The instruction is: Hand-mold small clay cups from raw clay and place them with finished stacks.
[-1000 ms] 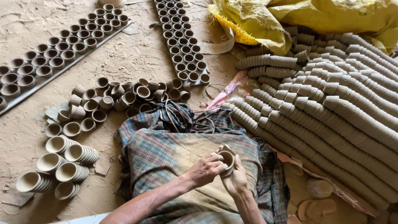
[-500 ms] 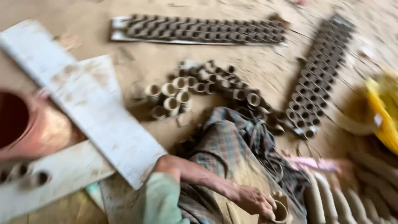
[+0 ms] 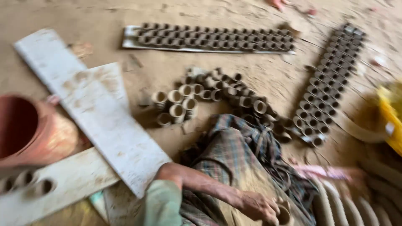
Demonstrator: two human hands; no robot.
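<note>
My left hand (image 3: pixel 258 206) rests on my lap at the bottom edge, over a checked cloth (image 3: pixel 234 155), with its fingers closed around a small grey clay cup (image 3: pixel 286 215). A green sleeve (image 3: pixel 161 205) covers the upper arm. My right hand is out of the frame. The picture is blurred by head motion.
A large terracotta pot (image 3: pixel 29 129) lies at the left beside white planks (image 3: pixel 92 109). Loose clay cups (image 3: pixel 197 94) are heaped ahead of my lap. Boards filled with rows of cups (image 3: pixel 209 37) (image 3: pixel 328 83) lie on the sandy ground. A yellow sack (image 3: pixel 391 113) sits at the right.
The view has swung left, bringing the planks and terracotta pot into sight. My right hand, which held the cup together with the left, has dropped out of the frame.
</note>
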